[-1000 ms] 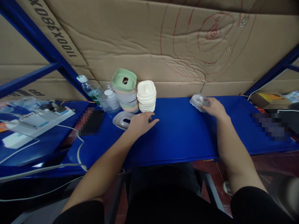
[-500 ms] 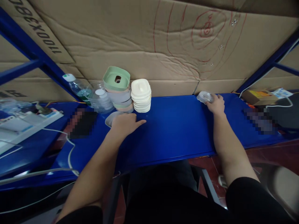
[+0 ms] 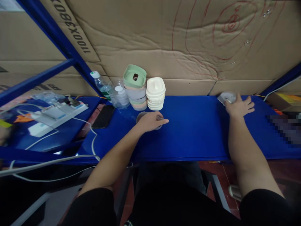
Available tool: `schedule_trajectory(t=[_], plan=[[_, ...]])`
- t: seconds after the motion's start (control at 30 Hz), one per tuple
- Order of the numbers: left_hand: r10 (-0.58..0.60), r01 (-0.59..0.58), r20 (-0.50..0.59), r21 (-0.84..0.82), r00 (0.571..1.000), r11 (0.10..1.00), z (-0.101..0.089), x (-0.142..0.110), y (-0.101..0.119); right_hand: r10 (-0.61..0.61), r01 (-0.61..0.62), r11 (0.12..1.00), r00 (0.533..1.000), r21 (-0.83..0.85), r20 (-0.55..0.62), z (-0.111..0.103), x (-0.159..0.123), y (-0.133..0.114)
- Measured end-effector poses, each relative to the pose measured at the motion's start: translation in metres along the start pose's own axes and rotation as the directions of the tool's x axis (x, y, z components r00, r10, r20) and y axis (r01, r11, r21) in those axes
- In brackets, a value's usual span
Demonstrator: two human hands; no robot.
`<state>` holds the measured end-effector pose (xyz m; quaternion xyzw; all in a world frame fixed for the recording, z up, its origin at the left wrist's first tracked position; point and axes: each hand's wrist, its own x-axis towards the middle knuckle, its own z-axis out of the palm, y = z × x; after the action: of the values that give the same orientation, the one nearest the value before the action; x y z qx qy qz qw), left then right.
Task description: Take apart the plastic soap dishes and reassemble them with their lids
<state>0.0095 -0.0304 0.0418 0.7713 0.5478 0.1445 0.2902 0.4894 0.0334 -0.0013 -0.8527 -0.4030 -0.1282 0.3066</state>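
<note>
Head view, starting far left: a white power strip (image 3: 58,117) lies with its cables (image 3: 94,142) trailing near. Rightward, a dark phone (image 3: 103,116) rests flat on the blue desk (image 3: 190,131), with a clear bottle (image 3: 103,87) standing beyond it, beside a clear plastic container (image 3: 120,98). Then a tall pile of soft-coloured trays (image 3: 135,93), a green tray (image 3: 135,77) on top, seemingly piled by like shape to save room. Touching or just right of it, a column of cream lids (image 3: 155,94), far back, presumably to leave the near desk free. Now my left grip (image 3: 150,121), right over a grey dish (image 3: 140,115) just nearer than those piles! My fingertips are hidden, so I can't tell whether they pinch it. Well across to the far right, my right grip (image 3: 239,107) is spread wide, fingers fanned, thumb at a translucent dish (image 3: 223,97) by the cardboard wall (image 3: 192,72); nothing is clasped, so the desk seems to bear that dish.
</note>
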Motion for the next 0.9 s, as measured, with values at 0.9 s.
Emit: schedule_trajectory(t=[0.9], plan=[[0.434, -0.446, 0.114, 0.341, 0.894, 0.828, 0.019, 0.003, -0.001, -0.901, 0.61, 0.433, 0.309, 0.663, 0.305, -0.007, -0.096, -0.093]])
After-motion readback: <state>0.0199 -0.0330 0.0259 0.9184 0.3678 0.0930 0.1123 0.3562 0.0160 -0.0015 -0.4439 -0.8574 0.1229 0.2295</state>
